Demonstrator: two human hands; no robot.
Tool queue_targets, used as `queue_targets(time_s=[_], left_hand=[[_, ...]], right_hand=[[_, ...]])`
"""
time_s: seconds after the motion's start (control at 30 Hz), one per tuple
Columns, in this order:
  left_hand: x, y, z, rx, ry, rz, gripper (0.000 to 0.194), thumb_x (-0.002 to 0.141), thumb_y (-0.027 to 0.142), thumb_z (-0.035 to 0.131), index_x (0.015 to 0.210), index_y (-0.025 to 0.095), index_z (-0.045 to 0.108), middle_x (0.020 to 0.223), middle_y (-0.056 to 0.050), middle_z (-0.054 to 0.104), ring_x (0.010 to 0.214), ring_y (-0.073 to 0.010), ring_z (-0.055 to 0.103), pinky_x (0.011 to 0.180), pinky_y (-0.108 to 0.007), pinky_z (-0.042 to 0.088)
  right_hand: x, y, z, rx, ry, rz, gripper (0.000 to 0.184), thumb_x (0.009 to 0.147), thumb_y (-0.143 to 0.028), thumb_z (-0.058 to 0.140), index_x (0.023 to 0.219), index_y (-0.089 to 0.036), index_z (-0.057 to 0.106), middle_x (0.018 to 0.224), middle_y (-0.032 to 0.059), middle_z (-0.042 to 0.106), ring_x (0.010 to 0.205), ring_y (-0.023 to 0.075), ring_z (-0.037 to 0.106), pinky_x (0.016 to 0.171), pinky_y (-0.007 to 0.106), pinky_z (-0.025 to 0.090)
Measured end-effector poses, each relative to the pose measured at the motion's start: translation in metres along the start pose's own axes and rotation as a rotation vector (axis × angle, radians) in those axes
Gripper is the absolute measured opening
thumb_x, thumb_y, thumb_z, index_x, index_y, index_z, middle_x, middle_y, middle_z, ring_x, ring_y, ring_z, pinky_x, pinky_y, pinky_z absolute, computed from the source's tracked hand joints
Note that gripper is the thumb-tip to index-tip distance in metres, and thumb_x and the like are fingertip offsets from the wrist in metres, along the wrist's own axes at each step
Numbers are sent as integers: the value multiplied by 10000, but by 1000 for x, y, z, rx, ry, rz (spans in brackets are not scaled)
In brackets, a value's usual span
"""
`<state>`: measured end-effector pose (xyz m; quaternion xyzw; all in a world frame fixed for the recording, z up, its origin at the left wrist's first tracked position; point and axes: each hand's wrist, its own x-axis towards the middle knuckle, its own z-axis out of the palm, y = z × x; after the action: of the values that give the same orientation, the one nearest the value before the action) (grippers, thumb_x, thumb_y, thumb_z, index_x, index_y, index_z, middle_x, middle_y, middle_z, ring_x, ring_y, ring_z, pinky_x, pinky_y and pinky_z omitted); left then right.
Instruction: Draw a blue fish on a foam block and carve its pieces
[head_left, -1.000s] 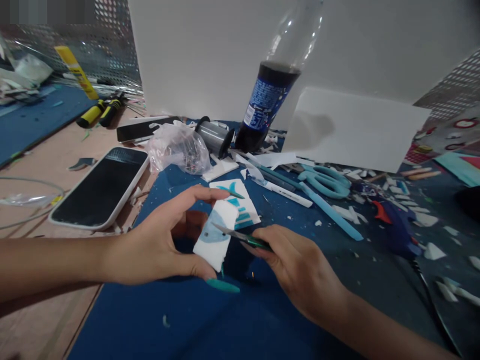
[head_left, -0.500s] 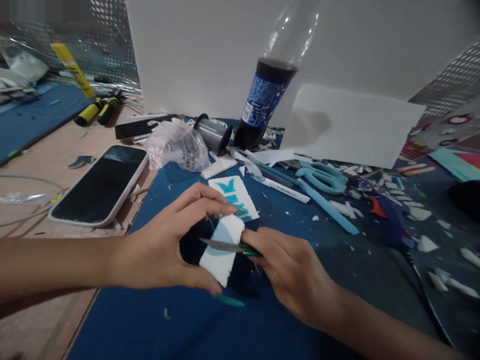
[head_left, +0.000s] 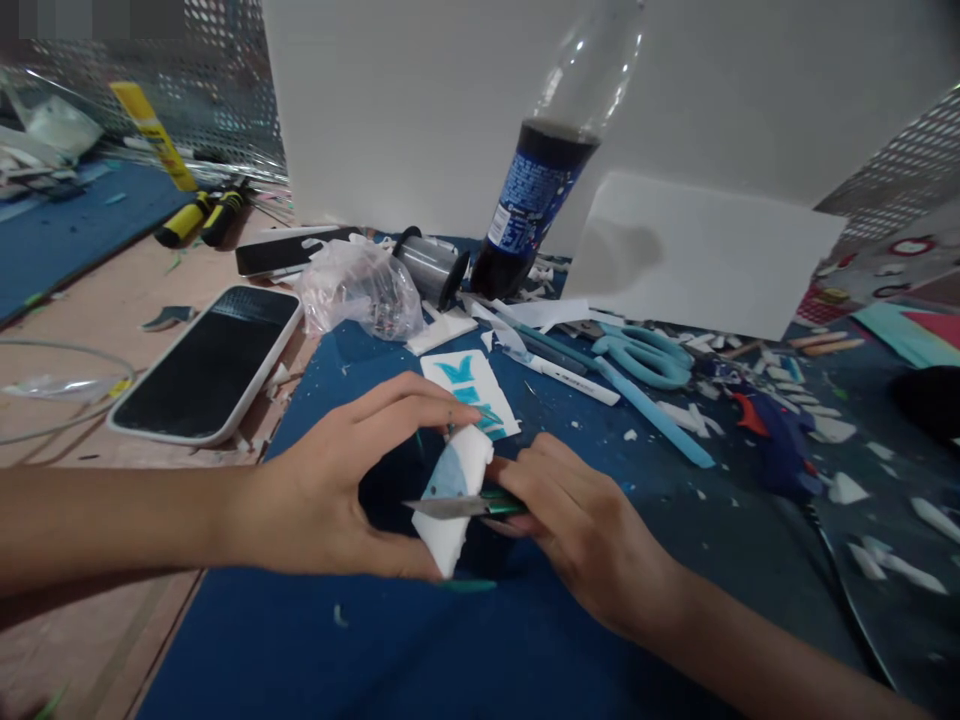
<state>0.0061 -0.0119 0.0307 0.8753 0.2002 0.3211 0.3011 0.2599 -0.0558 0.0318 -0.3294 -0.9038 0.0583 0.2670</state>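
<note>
My left hand [head_left: 360, 480] grips a small white foam piece [head_left: 474, 460] between thumb and fingertips, over a dark blue mat [head_left: 315, 640]. A light blue patch with small dark dots is on the foam. In my right hand [head_left: 577, 530] is a small knife with a pointed blade [head_left: 446, 507] and a green handle, mostly hidden by the fingers. The blade lies across the foam's face, tip toward the left; how deep it cuts, I cannot tell. Just behind the hands, a white card [head_left: 480, 385] with turquoise shapes lies on the mat.
A phone [head_left: 210, 365] lies at left, near a crumpled plastic bag [head_left: 360, 290]. A cola bottle [head_left: 536, 200] stands behind. Blue scissors [head_left: 649, 355], a white pen [head_left: 574, 380] and a glue gun [head_left: 776, 445] with its cord lie to the right among white scraps.
The foam piece has been tilted in my left hand, so it looks narrower and its dark dots show. The knife blade sits slightly lower across it. The view has shifted a little.
</note>
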Motion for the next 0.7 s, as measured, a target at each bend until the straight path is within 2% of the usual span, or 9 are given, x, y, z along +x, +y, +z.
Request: queue_targets(time_s=[0.13,0.27,0.4,0.53,0.7], left_hand=[[-1,0,0,-21,13,16,724,947,485,833,1547,297,473,1335,-109,612,1206,-279,645,1032,-408,620],[-1,-1,1,-34,38,-8,678,918,516,855,1491,307,560,1340,-89,604,1200,-258,642,1052,-369,607],[0,-2,0,-38,73,-44,744,843,528,920,1471,305,589,1335,-91,622,1198,-274,651,1071,-410,603],[-1,-4,-2,-42,81,-45,749,839,552,916,1471,313,595,1321,-96,635,1185,-287,658,1059,-451,612],[-1,-5,-1,-55,88,-39,746,827,543,928,1461,322,602,1311,-83,640,1174,-277,655,1049,-432,612]], right_hand=[[-1,2,1,36,-14,13,445,1186,-338,274,1059,-156,660,704,14,602,597,173,464,562,300,427],[-1,2,-3,36,-47,46,459,1179,-303,272,1001,-161,670,691,19,604,618,177,476,610,310,473],[0,3,-7,26,-36,69,438,1176,-282,304,890,-184,621,681,17,591,619,170,487,562,286,428],[2,4,-7,34,-16,101,433,1174,-288,313,870,-205,610,660,15,581,613,176,488,529,285,401],[0,5,-4,24,0,105,456,1181,-319,292,879,-197,612,676,19,595,617,169,486,549,289,414]])
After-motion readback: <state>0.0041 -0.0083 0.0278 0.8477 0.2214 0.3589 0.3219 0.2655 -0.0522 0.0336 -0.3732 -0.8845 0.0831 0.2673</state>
